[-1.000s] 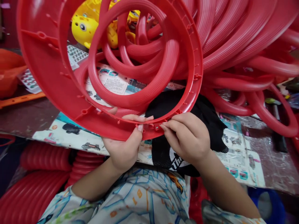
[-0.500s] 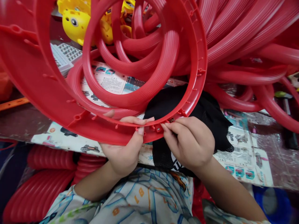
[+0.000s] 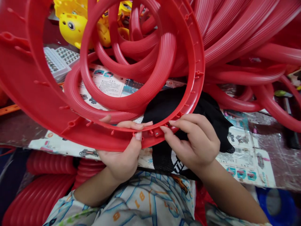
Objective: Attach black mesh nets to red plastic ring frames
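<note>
A large red plastic ring shell (image 3: 107, 138), its hollow side facing me, is tilted up in front of my body. Small pegs and screw posts stand inside its channel. My left hand (image 3: 124, 157) grips the near rim, thumb inside the channel and fingers behind the inner edge. My right hand (image 3: 195, 141) is at the same rim, just right of a small block with a metal spot (image 3: 157, 133). Its thumb and forefinger tips are a little apart, with nothing visible between them. Below the ring lies a black cloth (image 3: 213, 116) with white lettering.
Ribbed red rings (image 3: 235, 37) are heaped at the back and right. Yellow duck-like parts (image 3: 72, 28) and a white tray of small metal pieces (image 3: 57, 66) stand back left. Printed cardboard (image 3: 254, 157) covers the table edge. Stacked red rings (image 3: 42, 191) and a blue round thing (image 3: 277, 204) are below.
My right thumb and forefinger, pinched together at the rim before, have parted. The ring shell and left hand have shifted slightly left and down in the view.
</note>
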Available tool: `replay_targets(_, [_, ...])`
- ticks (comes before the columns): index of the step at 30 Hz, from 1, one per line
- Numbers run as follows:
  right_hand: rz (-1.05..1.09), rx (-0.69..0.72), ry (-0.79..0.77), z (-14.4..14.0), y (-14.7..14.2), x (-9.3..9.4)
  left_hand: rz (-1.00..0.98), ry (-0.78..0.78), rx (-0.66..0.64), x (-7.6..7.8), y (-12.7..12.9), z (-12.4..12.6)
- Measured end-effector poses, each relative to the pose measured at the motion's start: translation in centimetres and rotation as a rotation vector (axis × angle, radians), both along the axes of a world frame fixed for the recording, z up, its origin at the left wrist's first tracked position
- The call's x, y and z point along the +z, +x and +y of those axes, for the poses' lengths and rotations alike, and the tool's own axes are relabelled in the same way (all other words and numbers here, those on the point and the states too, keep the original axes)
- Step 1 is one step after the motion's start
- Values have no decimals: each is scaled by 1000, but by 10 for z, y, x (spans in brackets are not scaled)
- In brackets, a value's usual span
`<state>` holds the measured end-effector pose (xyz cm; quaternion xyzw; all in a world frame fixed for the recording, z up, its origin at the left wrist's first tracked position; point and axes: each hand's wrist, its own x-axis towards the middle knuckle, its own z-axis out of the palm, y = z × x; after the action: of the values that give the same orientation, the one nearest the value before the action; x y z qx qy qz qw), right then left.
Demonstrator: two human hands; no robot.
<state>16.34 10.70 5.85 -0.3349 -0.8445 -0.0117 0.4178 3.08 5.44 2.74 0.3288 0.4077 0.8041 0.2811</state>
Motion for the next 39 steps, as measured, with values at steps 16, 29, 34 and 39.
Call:
replay_targets(16, [-23,125,-315,12,4,17,96,-27,15,-4,0,-2])
replay_targets(29, [-370,223,-547,30,8,48,135,76,-50,-5,-2,-1])
replay_targets(34, [-542,247,-512,42,2,55,171,107,-22,-13,-7,2])
replay_targets(39, [-586,229,-406,43,3,61,139,129,-2,-16,-8,5])
